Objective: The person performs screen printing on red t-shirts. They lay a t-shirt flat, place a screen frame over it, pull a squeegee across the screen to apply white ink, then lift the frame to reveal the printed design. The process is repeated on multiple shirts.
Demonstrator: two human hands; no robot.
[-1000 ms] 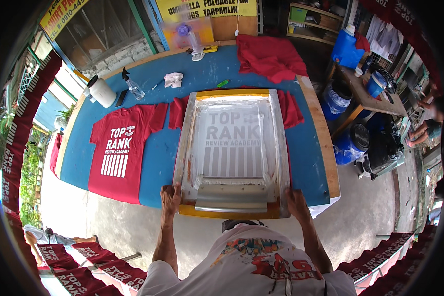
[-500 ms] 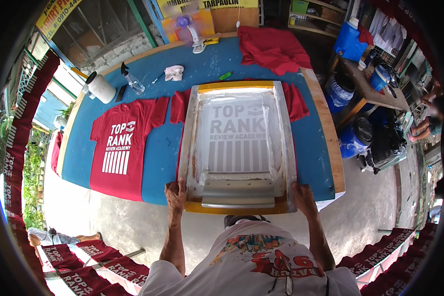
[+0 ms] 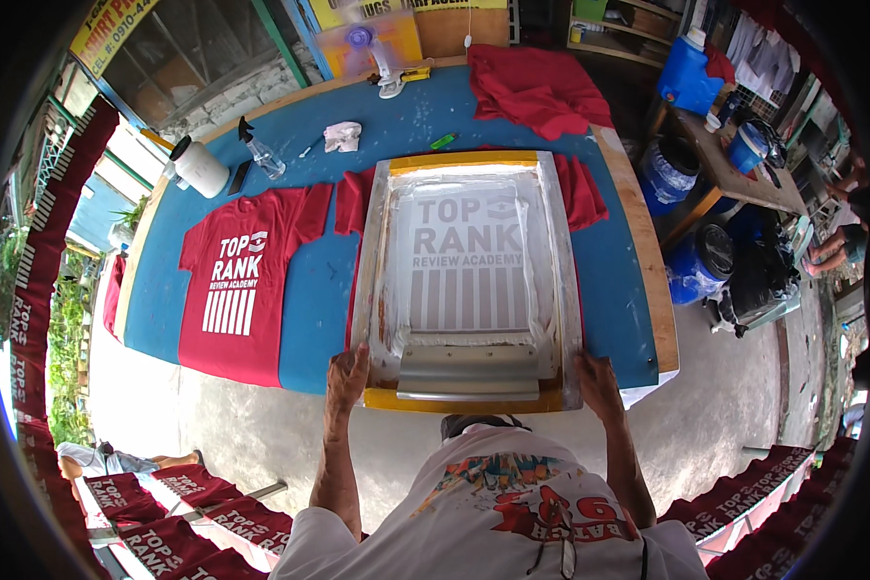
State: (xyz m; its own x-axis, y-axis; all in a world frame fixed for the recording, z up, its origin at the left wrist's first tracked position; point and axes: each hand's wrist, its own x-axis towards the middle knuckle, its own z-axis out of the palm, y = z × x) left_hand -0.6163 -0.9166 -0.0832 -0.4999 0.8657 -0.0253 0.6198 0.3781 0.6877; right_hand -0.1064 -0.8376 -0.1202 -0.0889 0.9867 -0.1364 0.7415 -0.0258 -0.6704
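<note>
A screen-printing frame point(image 3: 554, 261) lies over a dark red T-shirt point(image 3: 582, 193) on the blue-topped table; the shirt's sleeves stick out at both sides. Pale lettering and stripes show on its mesh. Across the near end of the frame rests a wide metal squeegee point(image 3: 469, 372). My left hand point(image 3: 346, 379) is closed on the frame's near left corner, thumb up along its side. At the near right corner my right hand point(image 3: 597, 385) grips the other side, its fingers partly hidden. Left of the frame, a second dark red T-shirt point(image 3: 290, 227) with a white print lies flat.
Along the table's far side are a white tub point(image 3: 201, 168), a spray bottle point(image 3: 263, 157), a crumpled white cloth point(image 3: 342, 136), a small fan point(image 3: 384, 68) and a red cloth heap point(image 3: 536, 89). Blue drums point(image 3: 698, 263) stand right. Printed red shirts point(image 3: 188, 549) hang behind me.
The whole scene sits slightly higher in the picture. Both hands keep their hold on the frame, which stays over the shirt with the squeegee in the same spot.
</note>
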